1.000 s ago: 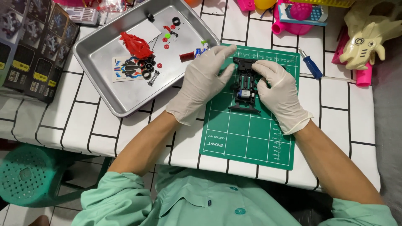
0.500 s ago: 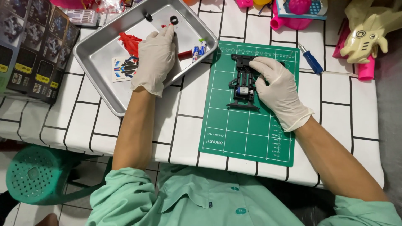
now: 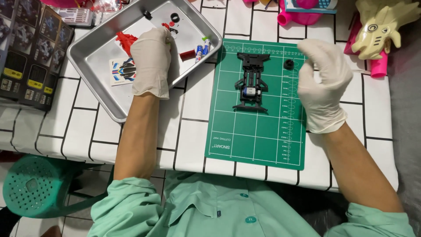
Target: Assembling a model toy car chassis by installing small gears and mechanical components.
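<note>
Two gloved hands work apart: left hand [image 3: 151,61] reaches into one metal tray [image 3: 94,94], apparently pinching a small part; right hand [image 3: 323,85] hovers loosely curled, empty, beside one black chassis [image 3: 251,81] on one green mat [image 3: 256,140].

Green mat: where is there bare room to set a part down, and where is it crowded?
The mat is bare across its near half, below the black chassis. The white table strip between mat and tray is also free. Crowded: the tray's far end, where the left hand reaches among small parts, and the mat's far right corner by the black wheel and right hand.
</note>
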